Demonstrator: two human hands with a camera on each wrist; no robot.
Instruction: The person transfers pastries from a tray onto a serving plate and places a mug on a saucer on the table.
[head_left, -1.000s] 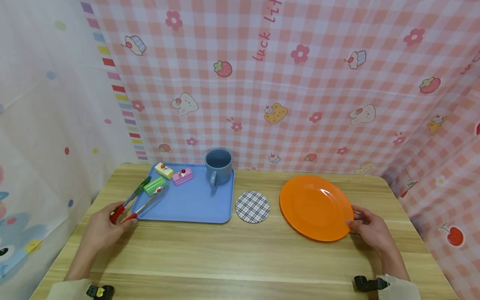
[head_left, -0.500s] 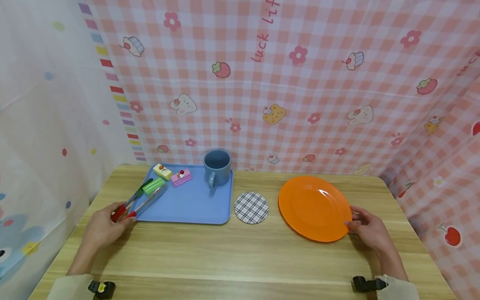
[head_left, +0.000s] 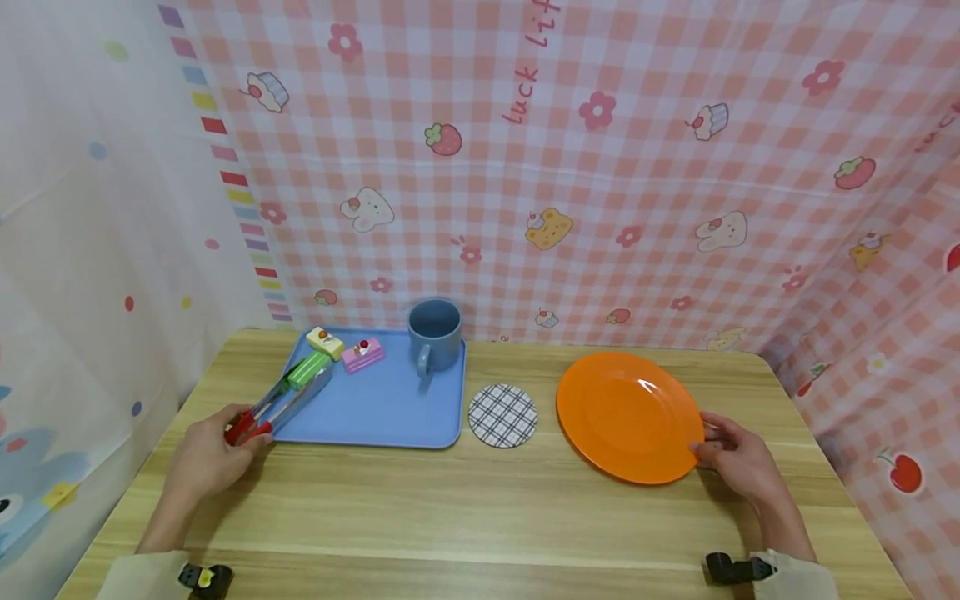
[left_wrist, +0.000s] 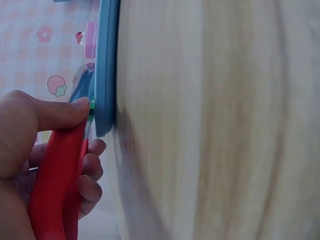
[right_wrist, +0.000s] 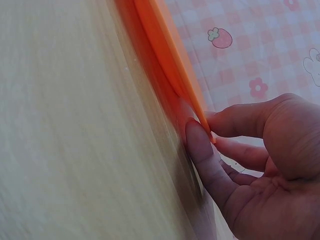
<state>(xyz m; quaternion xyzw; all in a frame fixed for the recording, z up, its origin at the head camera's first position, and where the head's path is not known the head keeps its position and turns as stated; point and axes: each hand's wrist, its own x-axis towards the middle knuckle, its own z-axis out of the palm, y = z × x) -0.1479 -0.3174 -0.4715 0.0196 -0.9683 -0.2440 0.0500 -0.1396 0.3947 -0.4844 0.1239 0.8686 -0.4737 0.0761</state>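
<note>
Pink checked cloth (head_left: 480, 179) (cartoon-printed, slightly creased) behind a wood-grain table (head_left: 480, 517).

Glossy plastic plate (head_left: 630, 417); metal tongs (head_left: 298, 400); smooth wood-grain table (head_left: 480, 517).

This looks like a small staged nook, screened on three sides: pink gingham cloth (head_left: 487, 183) printed with strawberries, bears and cupcakes hangs behind and to the right, white spotted cloth (head_left: 67, 217) to the left. A wood-grain tabletop (head_left: 480, 517) bearing a blue tray (head_left: 390, 417), a mug (head_left: 442, 342) and an orange plate (head_left: 630, 412) gives it a homely look. What building holds it cannot be told.
</note>
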